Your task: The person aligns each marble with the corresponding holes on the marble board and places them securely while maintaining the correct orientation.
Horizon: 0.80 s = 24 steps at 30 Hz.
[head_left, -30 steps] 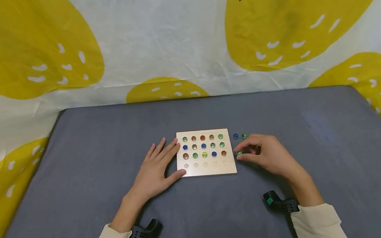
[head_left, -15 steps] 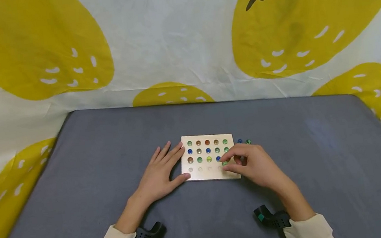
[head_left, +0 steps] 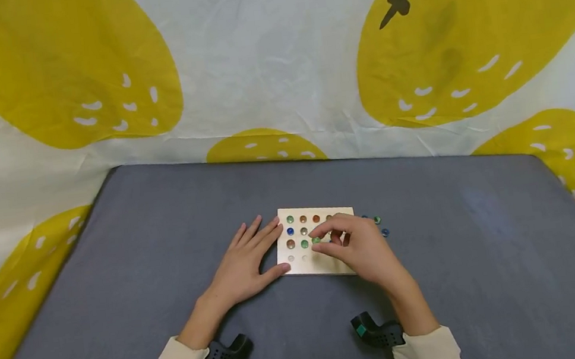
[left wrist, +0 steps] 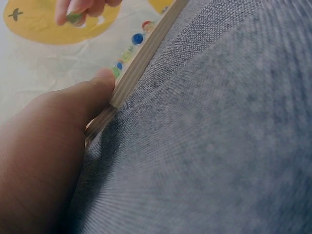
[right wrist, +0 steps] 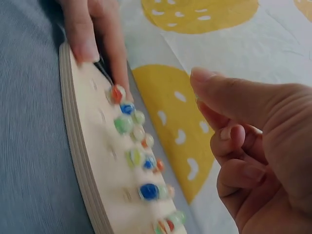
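Note:
A pale wooden board [head_left: 298,266] lies on the grey cloth, with coloured glass marbles [head_left: 290,244] sitting in rows of its hollows. Along its near row, the hollows [head_left: 290,258] that show hold no marble. My left hand [head_left: 244,262] rests at the board's left edge, fingers spread straight, thumb on the near corner. Above the middle of the board, my right hand [head_left: 357,246] pinches a green marble [left wrist: 74,18] between thumb and index finger, its other fingers curled in. That hand hides the board's right part in the head view; the right wrist view shows the thumb [right wrist: 229,92] covering the marble.
Just right of the board lie loose marbles: a green one [head_left: 377,220], a blue one [head_left: 385,232], and another mostly hidden behind the right hand. Grey cloth [head_left: 472,276] spreads around the board. A white curtain with yellow prints [head_left: 272,55] hangs behind the table.
My right hand has carried the green marble leftward from beside the board to over its middle. The left hand stays on the board's edge. The head view has shifted slightly.

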Motion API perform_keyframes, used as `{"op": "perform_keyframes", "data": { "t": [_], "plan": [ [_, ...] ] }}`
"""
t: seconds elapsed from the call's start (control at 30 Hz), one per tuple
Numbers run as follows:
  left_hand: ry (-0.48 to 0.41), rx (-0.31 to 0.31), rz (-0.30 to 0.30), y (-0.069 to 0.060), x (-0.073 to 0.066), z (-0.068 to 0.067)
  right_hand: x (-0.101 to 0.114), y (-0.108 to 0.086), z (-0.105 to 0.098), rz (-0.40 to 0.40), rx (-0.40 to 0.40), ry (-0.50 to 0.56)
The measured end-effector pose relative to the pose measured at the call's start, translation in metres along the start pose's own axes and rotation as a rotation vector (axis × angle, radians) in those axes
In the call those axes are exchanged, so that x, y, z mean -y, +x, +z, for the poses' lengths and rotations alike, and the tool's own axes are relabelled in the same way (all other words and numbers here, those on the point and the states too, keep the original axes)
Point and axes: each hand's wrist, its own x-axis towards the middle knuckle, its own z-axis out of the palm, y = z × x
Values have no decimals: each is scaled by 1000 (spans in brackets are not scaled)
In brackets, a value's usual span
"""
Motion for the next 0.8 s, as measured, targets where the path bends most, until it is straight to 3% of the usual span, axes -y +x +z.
{"op": "perform_keyframes", "data": {
  "t": [0.13,0.33,0.6,0.8],
  "plan": [
    [-16,-12,16,-3,0,3,4,6,14,6,-14,7],
    [-13,-26,28,2,3,0,4,13,28,-42,-8,4],
    [13,19,0,3,1,-7,-1,8,34,-42,-57,27],
    [3,20,32,3,-6,-11,-2,3,40,-62,-85,-19]
  ]
}}
